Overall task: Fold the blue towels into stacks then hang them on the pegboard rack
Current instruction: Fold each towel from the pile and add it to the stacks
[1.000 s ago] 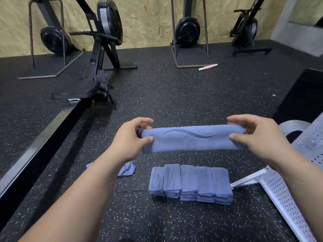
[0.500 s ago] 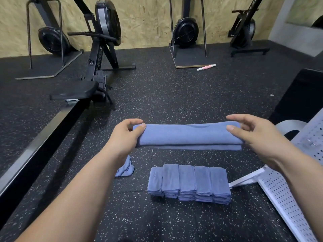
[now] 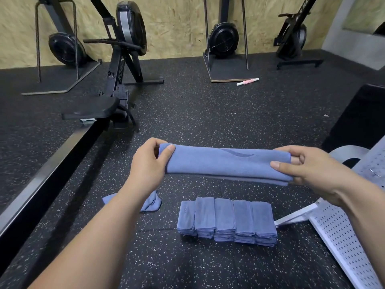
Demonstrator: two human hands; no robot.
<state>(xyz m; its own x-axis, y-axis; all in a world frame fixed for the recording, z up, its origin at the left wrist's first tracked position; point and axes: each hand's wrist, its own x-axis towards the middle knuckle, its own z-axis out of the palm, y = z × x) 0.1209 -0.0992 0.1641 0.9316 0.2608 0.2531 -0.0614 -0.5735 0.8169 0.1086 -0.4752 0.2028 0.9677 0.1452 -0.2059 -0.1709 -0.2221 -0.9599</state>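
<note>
Above the row of folded towels [image 3: 227, 223], the left hand [image 3: 146, 165] and right hand [image 3: 308, 170] each pinch an end of a folded blue towel [image 3: 227, 164], grips clenched on it

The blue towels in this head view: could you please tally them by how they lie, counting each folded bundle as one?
1 stretched towel, held up
5 folded bundles, side by side in a row
1 loose towel, crumpled
Total: 7
</note>
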